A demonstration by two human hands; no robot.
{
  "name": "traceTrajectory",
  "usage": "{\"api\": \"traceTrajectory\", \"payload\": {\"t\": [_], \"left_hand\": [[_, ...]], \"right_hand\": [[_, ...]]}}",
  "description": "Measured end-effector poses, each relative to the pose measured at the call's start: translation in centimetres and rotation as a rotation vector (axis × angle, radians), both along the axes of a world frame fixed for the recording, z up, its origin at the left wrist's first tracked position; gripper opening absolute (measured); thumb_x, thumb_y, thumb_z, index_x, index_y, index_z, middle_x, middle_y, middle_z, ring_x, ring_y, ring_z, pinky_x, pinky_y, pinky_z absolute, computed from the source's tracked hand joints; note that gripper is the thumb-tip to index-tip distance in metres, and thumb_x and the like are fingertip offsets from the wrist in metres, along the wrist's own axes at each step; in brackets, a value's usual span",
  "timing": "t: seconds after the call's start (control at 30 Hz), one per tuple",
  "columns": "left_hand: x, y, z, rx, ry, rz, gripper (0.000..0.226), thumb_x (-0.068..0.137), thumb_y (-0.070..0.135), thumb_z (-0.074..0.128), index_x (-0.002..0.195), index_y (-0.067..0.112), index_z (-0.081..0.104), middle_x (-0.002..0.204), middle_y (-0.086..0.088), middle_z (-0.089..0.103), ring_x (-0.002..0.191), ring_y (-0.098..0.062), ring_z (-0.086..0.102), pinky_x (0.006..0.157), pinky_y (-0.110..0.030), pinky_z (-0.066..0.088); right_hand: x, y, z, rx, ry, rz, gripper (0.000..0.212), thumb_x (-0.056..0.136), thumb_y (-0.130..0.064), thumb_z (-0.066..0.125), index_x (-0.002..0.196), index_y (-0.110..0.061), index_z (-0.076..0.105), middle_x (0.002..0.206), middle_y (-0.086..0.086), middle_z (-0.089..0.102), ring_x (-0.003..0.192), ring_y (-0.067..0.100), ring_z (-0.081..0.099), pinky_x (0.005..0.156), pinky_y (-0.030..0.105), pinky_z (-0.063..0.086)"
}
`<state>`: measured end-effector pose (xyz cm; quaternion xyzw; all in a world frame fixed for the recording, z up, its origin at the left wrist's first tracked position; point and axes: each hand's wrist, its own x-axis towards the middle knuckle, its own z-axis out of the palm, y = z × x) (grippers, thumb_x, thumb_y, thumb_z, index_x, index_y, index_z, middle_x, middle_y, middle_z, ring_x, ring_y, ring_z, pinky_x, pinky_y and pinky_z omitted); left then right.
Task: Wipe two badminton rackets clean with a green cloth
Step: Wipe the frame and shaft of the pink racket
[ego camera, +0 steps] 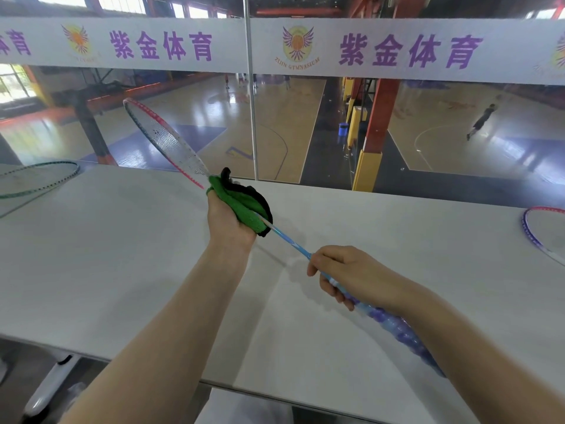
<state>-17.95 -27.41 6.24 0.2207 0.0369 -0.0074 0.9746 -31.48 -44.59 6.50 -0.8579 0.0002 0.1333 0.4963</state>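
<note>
A: My left hand pinches the green cloth round the racket at its throat; my right hand grips the handle, above the bench.

B: Risk?

A: Squeezing could bend strings, or, I think, the cloth slips off.

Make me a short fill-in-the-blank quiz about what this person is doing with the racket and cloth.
1. The left hand wraps a ____ cloth around the racket where head meets shaft.
2. The right hand grips the racket by its ____.
3. A racket with a ____ frame lies on the table at far left.
4. The held racket's head points up and to the ____.

Answers: green; handle; green; left
</note>
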Motion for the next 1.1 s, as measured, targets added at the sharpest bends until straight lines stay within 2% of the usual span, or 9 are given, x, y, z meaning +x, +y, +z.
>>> {"api": "traceTrajectory", "payload": {"t": [0.2, 0.3, 0.43, 0.53, 0.63, 0.73, 0.83, 0.93, 1.1], "left_hand": [[-0.5, -0.1, 0.2, -0.019, -0.028, -0.042, 0.028, 0.103, 0.038, 0.039, 0.093, 0.026, 0.063, 0.055, 0.009, 0.048, 0.046, -0.009, 0.048, 0.059, -0.018, 0.051], [-0.5, -0.1, 0.2, -0.019, -0.028, -0.051, 0.029, 0.103, 0.039, 0.040, 0.092, 0.027, 0.063, 0.054, 0.010, 0.048, 0.047, -0.009, 0.048, 0.058, -0.017, 0.050], [-0.1, 0.0, -0.2, 0.004, -0.013, -0.045, 0.030, 0.103, 0.038, 0.039, 0.090, 0.029, 0.065, 0.056, 0.011, 0.047, 0.057, -0.011, 0.042, 0.056, -0.020, 0.041], [-0.4, -0.3, 0.2, 0.046, -0.039, -0.051, 0.027, 0.102, 0.038, 0.038, 0.088, 0.031, 0.060, 0.048, 0.010, 0.042, 0.045, -0.010, 0.040, 0.049, -0.016, 0.037], [-0.3, -0.1, 0.6, 0.065, -0.030, -0.041, 0.024, 0.099, 0.038, 0.043, 0.082, 0.031, 0.059, 0.048, 0.010, 0.041, 0.046, -0.011, 0.041, 0.049, -0.016, 0.036], [0.5, 0.5, 0.3, 0.087, -0.042, -0.019, 0.024, 0.099, 0.041, 0.043, 0.085, 0.032, 0.060, 0.052, 0.011, 0.041, 0.054, -0.010, 0.038, 0.052, -0.020, 0.031], [1.0, 0.8, -0.3, 0.117, -0.044, -0.011, 0.027, 0.099, 0.044, 0.042, 0.085, 0.033, 0.062, 0.061, 0.009, 0.037, 0.056, -0.012, 0.034, 0.052, -0.022, 0.026], [1.0, 0.8, -0.4, 0.144, -0.014, -0.018, 0.027, 0.099, 0.043, 0.042, 0.083, 0.032, 0.061, 0.062, 0.009, 0.034, 0.054, -0.013, 0.031, 0.049, -0.020, 0.027], [0.6, 0.5, -0.2, 0.098, 0.026, -0.015, 0.030, 0.101, 0.042, 0.040, 0.086, 0.031, 0.063, 0.063, 0.009, 0.038, 0.053, -0.012, 0.035, 0.051, -0.020, 0.028]], "right_hand": [[-0.3, -0.3, 0.1, 0.129, 0.034, 0.016, 0.031, 0.103, -0.031, 0.041, 0.090, -0.010, 0.060, 0.065, 0.006, 0.055, 0.051, 0.014, 0.045, 0.048, 0.027, 0.043], [-0.3, -0.2, -0.1, 0.109, 0.033, 0.012, 0.029, 0.102, -0.030, 0.044, 0.090, -0.010, 0.061, 0.065, 0.006, 0.056, 0.050, 0.014, 0.044, 0.047, 0.027, 0.043], [0.0, -0.1, -0.8, -0.133, -0.126, -0.098, 0.024, 0.096, -0.038, 0.056, 0.085, -0.017, 0.060, 0.070, 0.002, 0.063, 0.051, 0.010, 0.045, 0.048, 0.028, 0.043], [0.0, -0.2, -1.2, -0.395, -0.277, -0.145, 0.025, 0.092, -0.047, 0.060, 0.083, -0.025, 0.052, 0.075, -0.002, 0.061, 0.057, 0.011, 0.046, 0.054, 0.030, 0.042], [0.1, -0.3, -1.1, -0.274, -0.230, -0.128, 0.026, 0.091, -0.048, 0.060, 0.085, -0.024, 0.055, 0.077, 0.000, 0.064, 0.058, 0.010, 0.051, 0.055, 0.030, 0.048], [-0.1, -0.2, -0.7, -0.043, -0.050, -0.031, 0.038, 0.100, -0.045, 0.043, 0.087, -0.018, 0.066, 0.072, 0.002, 0.067, 0.063, 0.017, 0.055, 0.060, 0.032, 0.049], [0.0, -0.2, -0.5, -0.078, -0.056, -0.001, 0.039, 0.103, -0.035, 0.038, 0.084, -0.018, 0.068, 0.073, 0.000, 0.068, 0.068, 0.019, 0.057, 0.066, 0.035, 0.053], [0.2, -0.1, -0.5, -0.196, -0.103, -0.010, 0.035, 0.101, -0.038, 0.042, 0.084, -0.019, 0.067, 0.077, -0.008, 0.070, 0.070, 0.014, 0.060, 0.077, 0.037, 0.057], [0.0, 0.1, -0.5, -0.346, -0.221, -0.135, 0.023, 0.090, -0.042, 0.063, 0.087, -0.020, 0.053, 0.078, -0.006, 0.061, 0.064, 0.012, 0.052, 0.060, 0.030, 0.044]]}}
